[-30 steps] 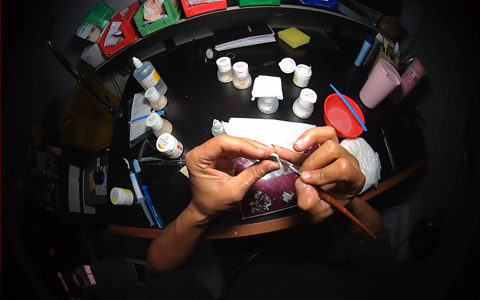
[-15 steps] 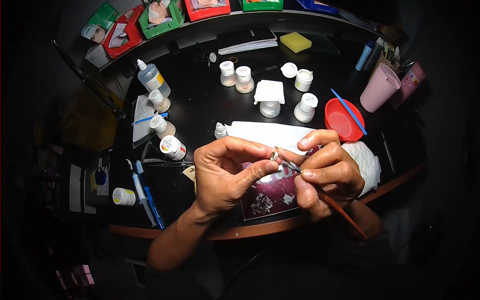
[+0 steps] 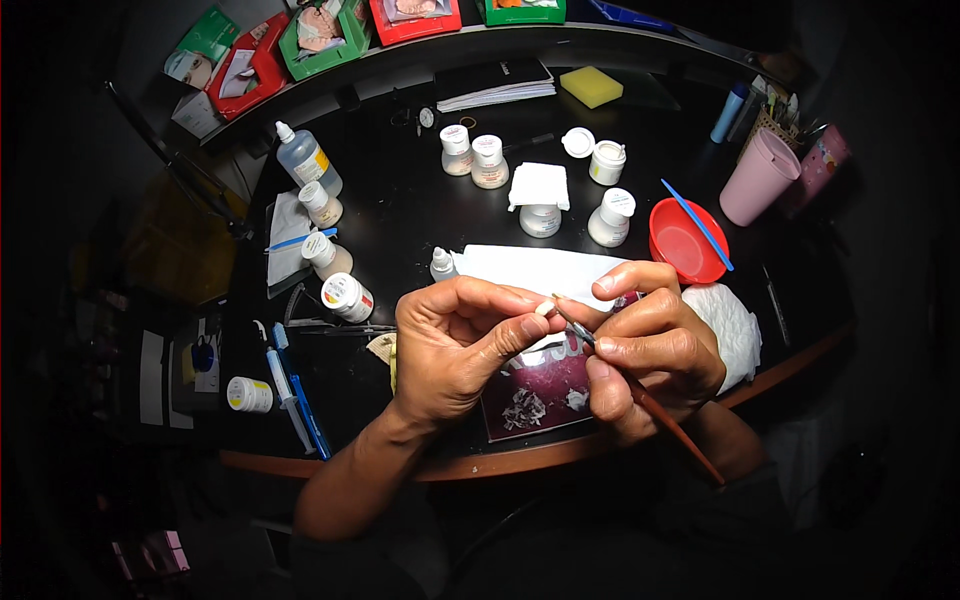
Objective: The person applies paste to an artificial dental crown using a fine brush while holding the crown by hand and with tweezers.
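Observation:
My left hand (image 3: 445,355) pinches a small white piece (image 3: 546,309) between thumb and index finger, above a maroon glossy pad (image 3: 535,395) with pale flakes on it. My right hand (image 3: 650,355) grips a brush with a reddish-brown handle (image 3: 670,430), its fine tip at or very close to the piece; contact is unclear. Behind my hands lie a white paper sheet (image 3: 530,262) and a small dropper bottle (image 3: 443,266). A crumpled white tissue (image 3: 730,330) sits beside my right hand, partly hidden by it.
White-lidded jars (image 3: 488,160) stand around the desk. A red bowl (image 3: 680,245) with a blue stick and a pink cup (image 3: 755,185) are at right. A squeeze bottle (image 3: 305,160) and blue tools (image 3: 300,405) are at left. Coloured bins (image 3: 320,55) and a yellow sponge (image 3: 590,85) are behind.
My left hand has shifted slightly right and turned the white piece. The brush in my right hand has changed angle a little. The view has moved slightly.

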`<act>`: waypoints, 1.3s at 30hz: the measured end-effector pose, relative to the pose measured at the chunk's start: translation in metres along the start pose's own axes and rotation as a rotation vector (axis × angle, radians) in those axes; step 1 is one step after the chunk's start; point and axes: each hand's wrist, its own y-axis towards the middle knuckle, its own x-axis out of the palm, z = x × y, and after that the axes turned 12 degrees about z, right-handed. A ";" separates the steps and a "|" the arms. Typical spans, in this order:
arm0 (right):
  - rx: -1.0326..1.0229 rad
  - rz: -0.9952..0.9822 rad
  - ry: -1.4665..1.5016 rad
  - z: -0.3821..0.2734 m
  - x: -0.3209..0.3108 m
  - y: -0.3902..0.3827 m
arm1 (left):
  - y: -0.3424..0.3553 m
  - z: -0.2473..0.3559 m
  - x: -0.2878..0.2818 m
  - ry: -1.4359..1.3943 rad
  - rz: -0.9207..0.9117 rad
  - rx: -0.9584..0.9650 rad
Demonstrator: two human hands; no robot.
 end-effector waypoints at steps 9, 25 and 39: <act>0.024 -0.020 0.039 -0.001 0.000 0.001 | 0.000 -0.001 -0.001 0.094 -0.011 0.056; 0.022 -0.024 0.005 -0.006 0.000 0.003 | 0.001 -0.002 -0.003 0.102 -0.019 0.060; 0.009 -0.043 0.011 -0.006 -0.001 0.005 | 0.002 -0.004 -0.005 0.116 -0.033 0.080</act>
